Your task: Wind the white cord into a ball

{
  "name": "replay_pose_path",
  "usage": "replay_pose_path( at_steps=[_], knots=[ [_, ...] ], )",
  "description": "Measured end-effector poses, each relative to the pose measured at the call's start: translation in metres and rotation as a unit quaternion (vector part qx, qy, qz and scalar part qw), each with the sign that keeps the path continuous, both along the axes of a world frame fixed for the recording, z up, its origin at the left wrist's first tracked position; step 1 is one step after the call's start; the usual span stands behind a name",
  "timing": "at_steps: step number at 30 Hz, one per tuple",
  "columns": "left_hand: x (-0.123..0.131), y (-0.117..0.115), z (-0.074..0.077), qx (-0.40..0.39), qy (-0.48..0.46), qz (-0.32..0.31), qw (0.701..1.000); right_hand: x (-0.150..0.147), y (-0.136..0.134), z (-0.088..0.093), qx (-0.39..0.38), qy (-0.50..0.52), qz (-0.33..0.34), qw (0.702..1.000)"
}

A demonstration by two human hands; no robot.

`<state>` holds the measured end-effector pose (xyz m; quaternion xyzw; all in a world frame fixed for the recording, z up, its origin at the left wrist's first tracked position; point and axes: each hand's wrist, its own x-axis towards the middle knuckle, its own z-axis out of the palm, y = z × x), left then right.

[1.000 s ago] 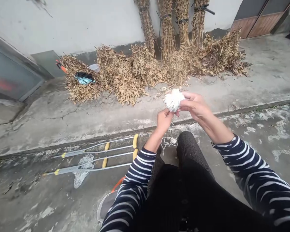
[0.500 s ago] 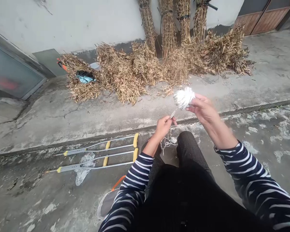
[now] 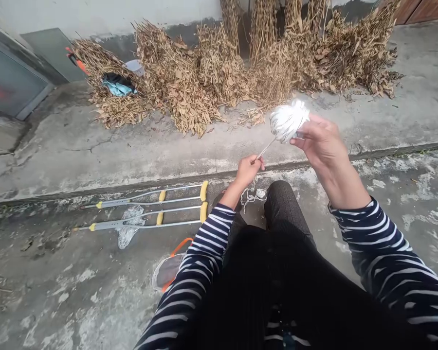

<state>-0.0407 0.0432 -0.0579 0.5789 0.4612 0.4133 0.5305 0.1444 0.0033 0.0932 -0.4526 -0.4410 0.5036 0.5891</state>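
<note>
White string bundle (image 3: 288, 121) | raised right hand (image 3: 323, 143), fingers clenched on it | left hand (image 3: 246, 171) pinching metal rod (image 3: 265, 149)

The right hand (image 3: 323, 146) hides part of the white string ball (image 3: 288, 121), whose top is blurred.

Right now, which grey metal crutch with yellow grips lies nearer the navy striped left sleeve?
The lower crutch, lying over the clear plastic sheet; the other crutch lies beyond it, farther from the sleeve.

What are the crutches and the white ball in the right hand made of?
The crutches look like dull aluminium tubing, with yellow rubber or foam grips. The ball looks like wound white yarn, its strands showing; cotton or synthetic, can't tell.
</note>
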Motion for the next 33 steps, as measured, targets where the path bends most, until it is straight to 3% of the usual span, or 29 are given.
replay_pose_path(
  at_steps=[6,14,22,26,30,33],
  knots=[
    [-0.004,0.003,-0.008,0.006,0.015,-0.012,1.000,0.009,0.005,0.001,0.012,-0.011,-0.032,0.999],
    [-0.009,-0.001,-0.024,0.018,0.040,-0.058,0.997,0.010,0.001,0.015,0.013,0.080,-0.107,0.991],
    [-0.032,-0.035,-0.005,0.019,0.033,-0.221,0.975,0.036,0.012,0.010,0.012,0.046,-0.179,0.983],
    [-0.045,-0.046,-0.010,-0.030,0.046,-0.229,0.972,0.041,0.014,0.017,0.030,0.086,-0.211,0.973],
    [-0.045,-0.059,-0.018,-0.106,-0.050,-0.229,0.966,0.038,0.010,0.027,0.059,0.073,-0.202,0.975],
    [-0.035,-0.066,-0.007,-0.136,-0.140,-0.242,0.951,0.032,0.008,0.029,0.058,0.057,-0.160,0.984]
  ],
)
